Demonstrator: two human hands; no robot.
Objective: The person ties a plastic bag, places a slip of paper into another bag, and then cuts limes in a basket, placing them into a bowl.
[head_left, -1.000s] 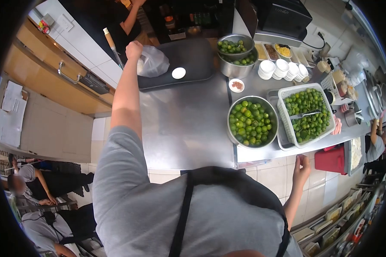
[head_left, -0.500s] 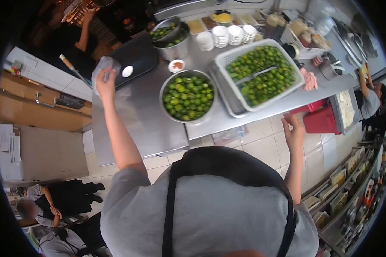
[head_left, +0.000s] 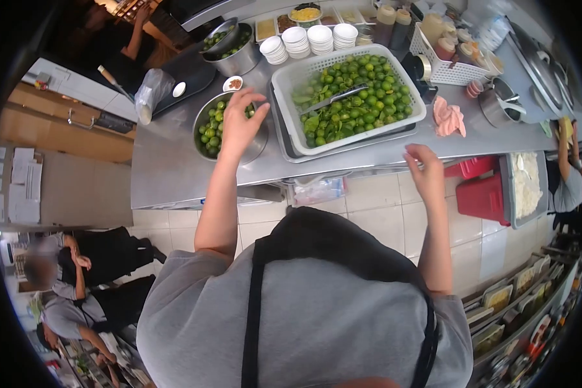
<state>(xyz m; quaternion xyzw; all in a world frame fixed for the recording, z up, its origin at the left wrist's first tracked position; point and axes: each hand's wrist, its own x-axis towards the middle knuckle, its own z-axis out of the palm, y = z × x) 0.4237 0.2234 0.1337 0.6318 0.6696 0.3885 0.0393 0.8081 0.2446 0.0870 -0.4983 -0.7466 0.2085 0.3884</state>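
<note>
My left hand (head_left: 242,123) is over the right part of a steel bowl of green limes (head_left: 210,132), fingers apart and empty. To its right, a white perforated basket (head_left: 283,87) holds many limes (head_left: 368,97) with a knife (head_left: 333,99) lying on them. My right hand (head_left: 425,168) hangs in front of the counter edge, below the basket's right corner, fingers apart with nothing in them. A clear plastic bag (head_left: 152,94) lies at the counter's left, beside a small white oval item (head_left: 179,89). A small white dish (head_left: 233,84) sits behind the bowl.
Stacked white cups (head_left: 295,42), metal pots (head_left: 236,61) and a basket of bottles (head_left: 456,68) stand along the back. A pink cloth (head_left: 449,116) lies right of the limes. Red bins (head_left: 480,197) are below right. Co-workers (head_left: 103,258) stand at the left.
My left hand has moved right from the plastic bag to above the bowl, leaving the bag on the counter. My right hand remains in front of the counter. The view has shifted to the right.
</note>
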